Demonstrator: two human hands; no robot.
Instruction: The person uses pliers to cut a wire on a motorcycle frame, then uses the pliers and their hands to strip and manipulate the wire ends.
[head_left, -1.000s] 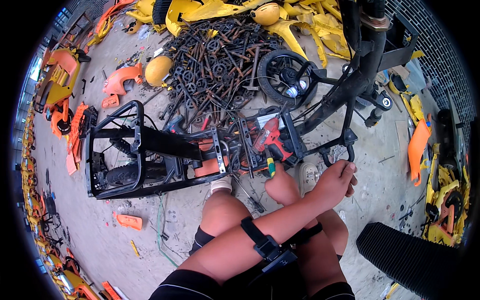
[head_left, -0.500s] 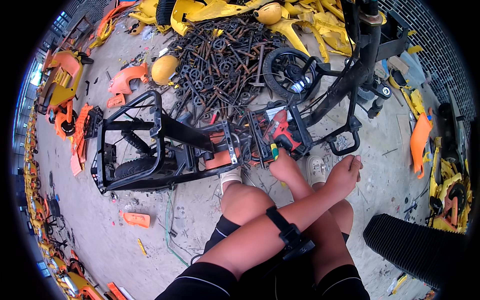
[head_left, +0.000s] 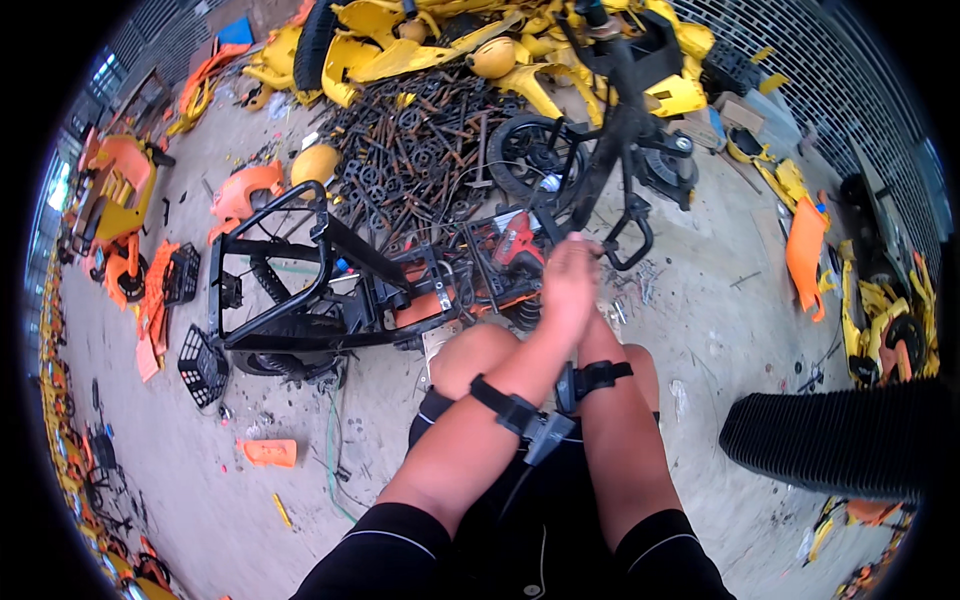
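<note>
My left hand [head_left: 568,285] is over the right part of a black scooter frame [head_left: 350,345], its fingers smeared by motion and bunched near the front tube. My right forearm [head_left: 622,430] comes up beneath it, and my right hand is mostly hidden behind the left one, so what it holds does not show. Just left of my hands a red cordless drill [head_left: 516,240] lies on the frame's middle section. The frame's rear loop [head_left: 322,225] stands at the left over a black wheel [head_left: 285,330].
Behind the frame spreads a heap of rusty bolts and black metal parts [head_left: 410,150], with a spoked wheel [head_left: 525,150] beside it. Yellow body panels [head_left: 420,50] pile up farther back. A ribbed black object [head_left: 820,440] stands close on the right; an orange panel [head_left: 803,255] lies beyond.
My left hand has swung left and now overlaps my right hand. The yellow-and-green handle by my right hand no longer shows. The view has shifted, and the frame's front tube appears farther left.
</note>
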